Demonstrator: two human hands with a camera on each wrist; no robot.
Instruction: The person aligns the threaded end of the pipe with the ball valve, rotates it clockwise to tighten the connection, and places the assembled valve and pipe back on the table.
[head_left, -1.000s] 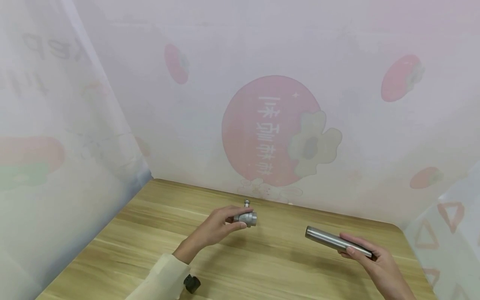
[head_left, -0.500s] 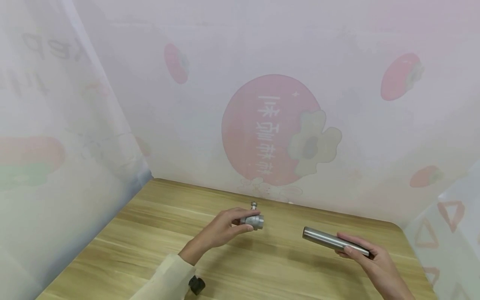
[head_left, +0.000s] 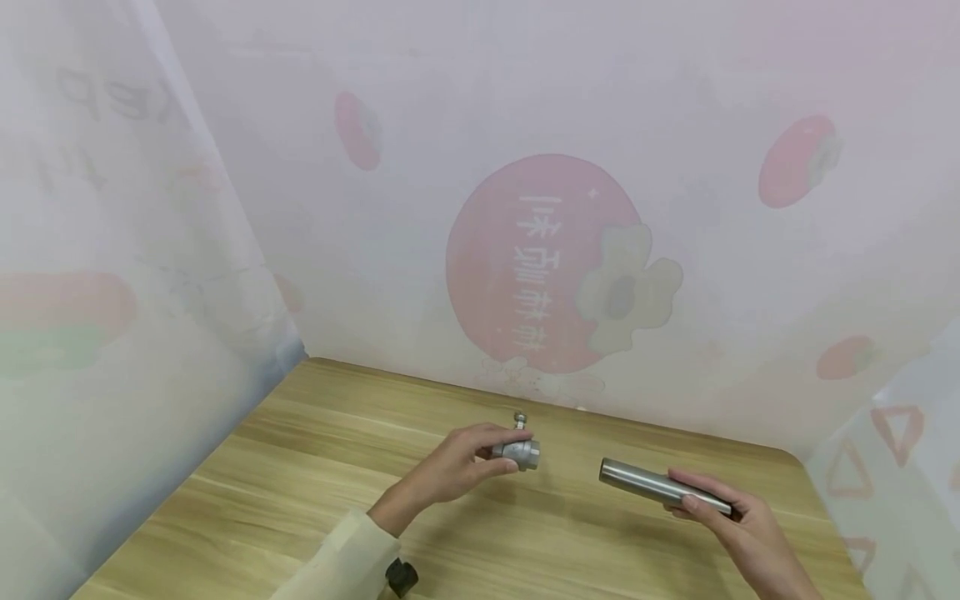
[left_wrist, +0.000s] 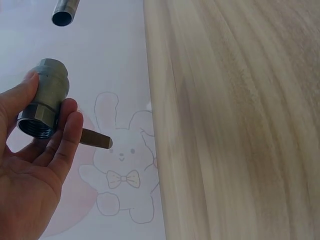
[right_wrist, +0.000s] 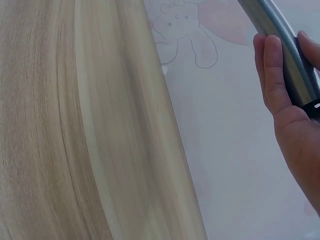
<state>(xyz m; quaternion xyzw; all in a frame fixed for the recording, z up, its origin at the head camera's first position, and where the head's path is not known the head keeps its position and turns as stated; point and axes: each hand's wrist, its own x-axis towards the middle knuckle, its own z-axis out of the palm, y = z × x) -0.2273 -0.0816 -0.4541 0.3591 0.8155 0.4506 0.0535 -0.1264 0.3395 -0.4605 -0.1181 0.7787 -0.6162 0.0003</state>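
In the head view my left hand (head_left: 465,462) grips a grey metal ball valve (head_left: 527,454) above the middle of the table, thumb on one side and fingers on the other. A short stem with a nut-like end points away from me. The left wrist view shows the valve's threaded open end (left_wrist: 37,125) facing my palm. To the right, my right hand (head_left: 742,525) holds a smooth steel pipe (head_left: 645,482) by its near end. The pipe's hollow far end (left_wrist: 62,18) points at the valve, with a gap between them. My right palm hides the pipe's other end.
The wood-grain table (head_left: 315,467) spans the space beneath both hands. A pale printed curtain (head_left: 375,250) stands along its back edge, with more fabric on the left and right. A black wrist device (head_left: 401,575) sits by my left sleeve.
My left hand has moved right and slightly nearer to me with the valve. My right hand has shifted a little left with the pipe, so the gap has narrowed.
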